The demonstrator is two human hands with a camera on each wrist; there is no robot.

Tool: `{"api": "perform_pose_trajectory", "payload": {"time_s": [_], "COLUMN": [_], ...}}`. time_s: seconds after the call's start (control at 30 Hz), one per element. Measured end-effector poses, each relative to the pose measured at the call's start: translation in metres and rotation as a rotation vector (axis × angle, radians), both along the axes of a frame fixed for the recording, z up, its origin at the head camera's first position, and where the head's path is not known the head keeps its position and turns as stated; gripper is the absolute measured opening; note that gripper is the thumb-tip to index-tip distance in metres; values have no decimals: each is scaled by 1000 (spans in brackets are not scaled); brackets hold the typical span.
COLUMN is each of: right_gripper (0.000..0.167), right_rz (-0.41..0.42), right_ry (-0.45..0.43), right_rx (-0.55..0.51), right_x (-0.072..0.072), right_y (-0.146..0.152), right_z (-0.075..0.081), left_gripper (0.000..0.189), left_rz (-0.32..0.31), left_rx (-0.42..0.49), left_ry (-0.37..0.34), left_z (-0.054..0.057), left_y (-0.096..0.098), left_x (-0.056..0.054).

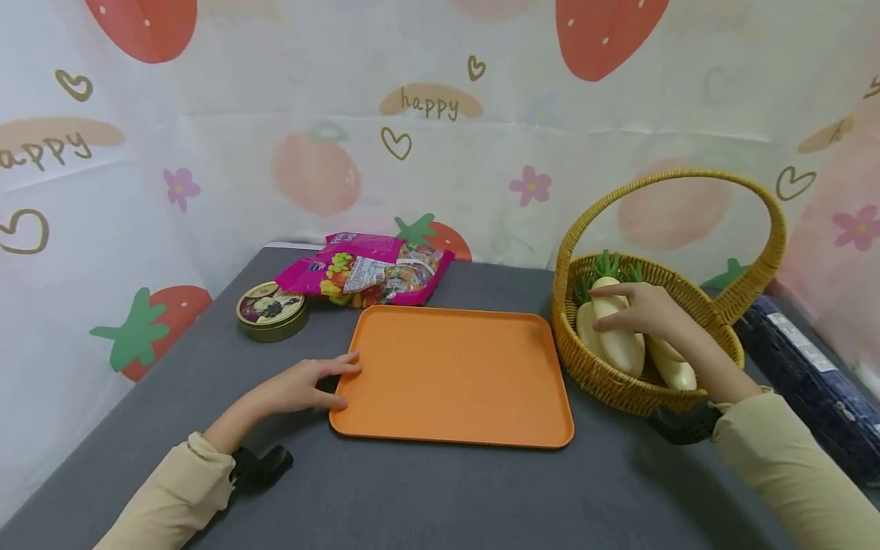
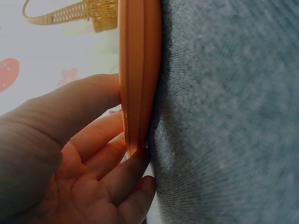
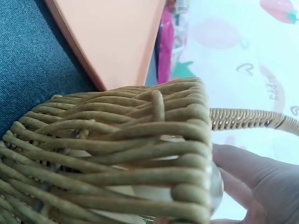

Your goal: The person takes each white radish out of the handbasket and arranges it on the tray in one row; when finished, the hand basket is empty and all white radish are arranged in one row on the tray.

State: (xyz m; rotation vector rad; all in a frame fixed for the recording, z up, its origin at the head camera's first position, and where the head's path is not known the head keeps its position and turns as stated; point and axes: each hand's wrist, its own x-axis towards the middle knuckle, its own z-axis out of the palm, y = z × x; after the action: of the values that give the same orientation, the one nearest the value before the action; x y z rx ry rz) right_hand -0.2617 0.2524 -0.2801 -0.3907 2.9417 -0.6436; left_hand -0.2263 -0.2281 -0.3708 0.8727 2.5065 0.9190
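Note:
An orange tray (image 1: 454, 374) lies flat on the grey table. My left hand (image 1: 312, 382) rests at its left edge, near the front corner. In the left wrist view, fairly straight fingers (image 2: 93, 140) lie against the tray's rim (image 2: 140, 56). A wicker basket (image 1: 598, 374) with a tall handle stands to the tray's right and holds white radishes with green tops. My right hand (image 1: 635, 309) reaches into the basket, its fingers curled over the upper end of one white radish (image 1: 622, 347). Another radish (image 1: 677, 370) lies beside it. The right wrist view shows mostly the basket wall (image 3: 117, 140) and my fingers (image 3: 252, 177).
A round tin (image 1: 271, 309) sits on the table behind the tray to the left, and a pink snack bag (image 1: 371, 271) lies behind the tray. A dark blue package (image 1: 804, 374) lies right of the basket. A printed cloth backdrop closes in the table.

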Motion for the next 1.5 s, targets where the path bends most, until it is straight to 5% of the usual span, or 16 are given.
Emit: {"api": "perform_pose_trajectory", "payload": {"time_s": [0.13,0.4,1.13,1.5], "right_gripper": [65,73,69,66], "right_rz": [-12,-62,-27,-18], "right_ry": [7,-81,-138,-122], "right_rx": [-38,-295,-482,-565], "right_x": [0,2,7,15], "right_y": [0,4,12,9], "right_z": [1,3,7,2], "left_gripper": [58,64,70,87], "left_rz": [3,12,13,25], "left_rx": [-3,3,42,0], "left_ry": [-8,-11,-40,-53], "left_z": [0,0,7,1], "left_y": [-1,-1,2,1], "left_x": [0,-3,-1,-1]}}
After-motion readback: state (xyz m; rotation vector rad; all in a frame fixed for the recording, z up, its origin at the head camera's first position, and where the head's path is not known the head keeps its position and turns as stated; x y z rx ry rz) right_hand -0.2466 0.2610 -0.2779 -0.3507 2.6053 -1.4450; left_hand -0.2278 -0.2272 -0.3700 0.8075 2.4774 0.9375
